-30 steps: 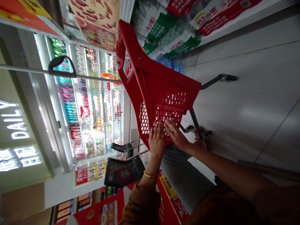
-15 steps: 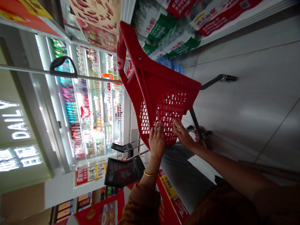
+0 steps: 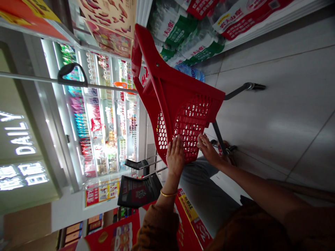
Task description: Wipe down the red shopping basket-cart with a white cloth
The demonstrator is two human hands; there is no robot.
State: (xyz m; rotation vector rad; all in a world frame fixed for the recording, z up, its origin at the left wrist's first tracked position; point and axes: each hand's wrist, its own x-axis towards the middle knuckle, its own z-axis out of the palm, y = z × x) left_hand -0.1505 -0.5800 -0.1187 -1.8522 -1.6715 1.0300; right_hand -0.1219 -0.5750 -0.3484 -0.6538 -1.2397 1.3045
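A red plastic shopping cart basket [image 3: 167,80] fills the middle of the tilted view, with a hexagon-mesh panel [image 3: 190,129] on its side. My left hand [image 3: 175,157], with a gold bangle [image 3: 167,193] on the wrist, lies flat against the basket's lower edge, its fingers spread. My right hand [image 3: 208,150] touches the mesh further along, its fingers bunched at the holes. A small pale bit may sit at those fingertips, but it is too small to tell. The basket's inside is hidden from this angle.
Lit refrigerated shelves of packaged goods [image 3: 104,111] stand on the left. Shrink-wrapped packs of bottled water [image 3: 188,38] are stacked at the top. A metal cart frame with a caster [image 3: 251,86] stands on the tiled floor [image 3: 282,122]. Red promotional displays [image 3: 112,233] sit below.
My right hand has slid along the mesh, away from my left hand, and its fingers have drawn closer together. My left hand and the basket have barely moved.
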